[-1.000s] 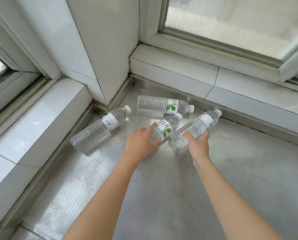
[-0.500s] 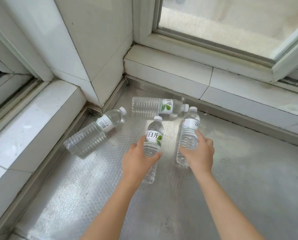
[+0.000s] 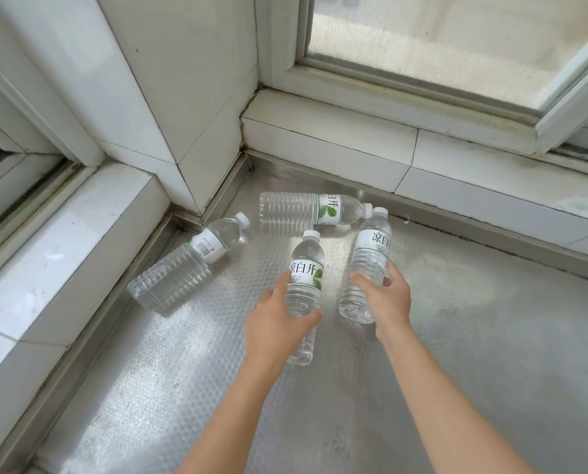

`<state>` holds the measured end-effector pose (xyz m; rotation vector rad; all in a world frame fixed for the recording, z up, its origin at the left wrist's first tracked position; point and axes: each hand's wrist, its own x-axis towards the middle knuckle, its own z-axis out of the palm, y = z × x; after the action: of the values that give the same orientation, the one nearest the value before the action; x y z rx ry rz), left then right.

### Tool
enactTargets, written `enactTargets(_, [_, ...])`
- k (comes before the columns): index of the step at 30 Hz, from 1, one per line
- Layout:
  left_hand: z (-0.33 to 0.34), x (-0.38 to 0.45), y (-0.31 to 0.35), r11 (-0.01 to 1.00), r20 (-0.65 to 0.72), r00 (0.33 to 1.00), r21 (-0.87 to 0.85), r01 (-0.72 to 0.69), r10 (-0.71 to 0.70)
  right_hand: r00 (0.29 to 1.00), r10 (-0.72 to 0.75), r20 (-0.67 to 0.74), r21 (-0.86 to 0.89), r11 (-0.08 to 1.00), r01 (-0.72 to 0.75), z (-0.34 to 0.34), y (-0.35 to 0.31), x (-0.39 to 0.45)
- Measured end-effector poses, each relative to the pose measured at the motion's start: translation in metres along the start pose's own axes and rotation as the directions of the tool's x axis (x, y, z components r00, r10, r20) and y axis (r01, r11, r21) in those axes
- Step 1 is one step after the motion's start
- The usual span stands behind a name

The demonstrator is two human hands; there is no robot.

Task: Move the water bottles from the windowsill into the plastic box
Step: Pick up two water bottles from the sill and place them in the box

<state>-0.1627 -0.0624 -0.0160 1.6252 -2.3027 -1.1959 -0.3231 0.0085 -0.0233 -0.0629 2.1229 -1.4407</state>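
Several clear water bottles with white caps and white-green labels are on the silver textured windowsill (image 3: 474, 354). My left hand (image 3: 275, 331) grips the middle of one bottle (image 3: 305, 268), held upright and lifted off the sill. My right hand (image 3: 386, 302) grips a second bottle (image 3: 371, 248), also upright. Two more lie on their sides: one bottle (image 3: 183, 268) to the left by the wall corner, another bottle (image 3: 306, 208) behind, close to the back ledge. No plastic box is in view.
White tiled ledges (image 3: 337, 145) run along the back and left of the sill. A tiled pillar (image 3: 183, 97) stands in the corner. Window frames and glass (image 3: 456, 39) rise behind the ledges.
Both hands closed on bottles that lay on their sides, stood them upright and lifted them. The two other bottles have not moved.
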Motion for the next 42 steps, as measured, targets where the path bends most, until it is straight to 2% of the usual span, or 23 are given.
enactTargets(3, [0.001,0.0,0.003,1.0,0.011,1.0,-0.01,-0.022,0.022,0.989,-0.144,-0.036,-0.302,0.945,0.126,0.006,0.0,-0.011])
enactTargets(5, [0.002,-0.001,0.004,0.999,0.015,0.999,-0.027,-0.03,0.03,0.99,-0.137,-0.016,-0.378,0.918,0.121,0.01,0.002,-0.014])
enactTargets(6, [0.002,-0.001,0.005,0.999,0.018,0.999,-0.038,-0.028,0.029,0.994,-0.109,-0.008,-0.36,0.928,0.099,0.01,0.002,-0.014])
enactTargets(9, [0.003,-0.001,0.006,0.997,0.026,0.999,-0.071,-0.017,0.019,0.999,0.035,0.016,-0.14,0.99,-0.033,0.01,-0.002,-0.005])
enactTargets(11, [0.003,-0.001,0.006,0.994,0.031,1.0,-0.113,0.002,0.002,0.99,0.126,0.057,-0.032,0.992,-0.125,0.007,-0.009,-0.001])
enactTargets(14, [0.003,-0.001,0.008,0.981,0.037,0.999,-0.19,0.025,-0.018,0.984,0.162,0.078,0.017,0.986,-0.164,0.006,-0.015,0.001])
enactTargets(18, [0.001,0.0,0.008,0.96,0.03,0.999,-0.277,0.049,-0.042,0.984,0.175,0.033,0.017,0.984,-0.176,0.001,-0.011,-0.006])
enactTargets(27, [0.009,-0.041,0.011,0.863,0.036,0.992,-0.49,0.122,-0.12,0.998,0.046,0.045,0.015,0.999,-0.046,-0.065,-0.003,-0.052])
enactTargets(34, [0.017,-0.118,0.031,0.842,0.046,0.999,-0.538,0.04,-0.017,0.996,-0.082,0.039,0.042,0.996,0.081,-0.152,0.004,-0.118])
enactTargets(42, [0.026,-0.243,0.077,0.796,0.02,0.985,-0.593,-0.124,0.169,0.983,-0.175,-0.056,0.117,0.977,0.181,-0.266,0.035,-0.216])
